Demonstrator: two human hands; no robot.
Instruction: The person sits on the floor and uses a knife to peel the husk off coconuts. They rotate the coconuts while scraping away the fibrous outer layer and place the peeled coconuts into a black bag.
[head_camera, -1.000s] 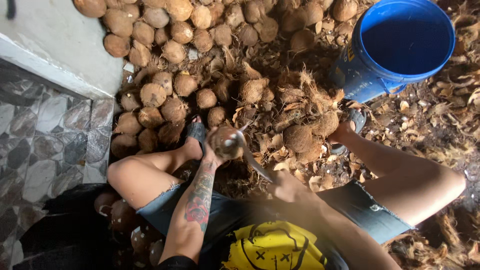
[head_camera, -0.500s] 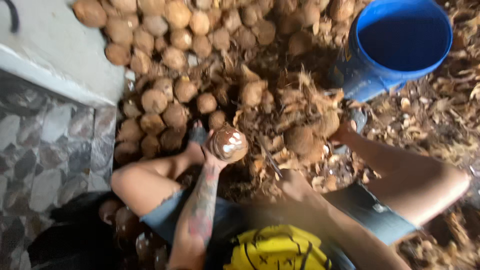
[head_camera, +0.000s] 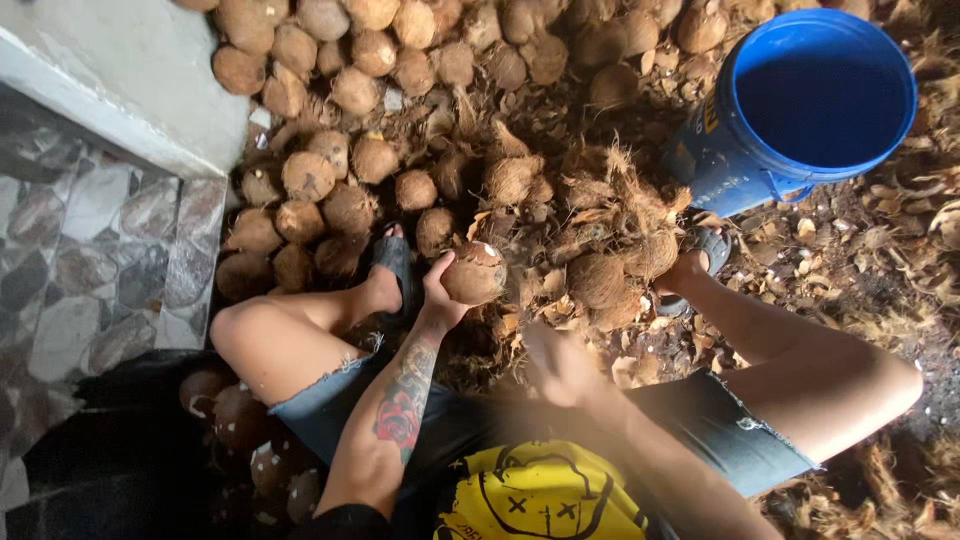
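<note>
Left hand (head_camera: 437, 290) gripping coconut (head_camera: 474, 273); right hand (head_camera: 560, 365) blurred, grip unreadable

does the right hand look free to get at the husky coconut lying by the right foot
Probably yes: the right hand is blurred but seems empty, and the husky coconut lies just ahead between the knees, nothing over it. The left hand holds another coconut.

right hand (head_camera: 560, 365): motion-blurred, grip unclear | blue bucket (head_camera: 745, 165): base hidden behind husks

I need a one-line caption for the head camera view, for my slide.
Seated among husk scraps, a person holds a brown coconut in the left hand; the blurred right hand is beside it, a blue bucket nearby.
</note>
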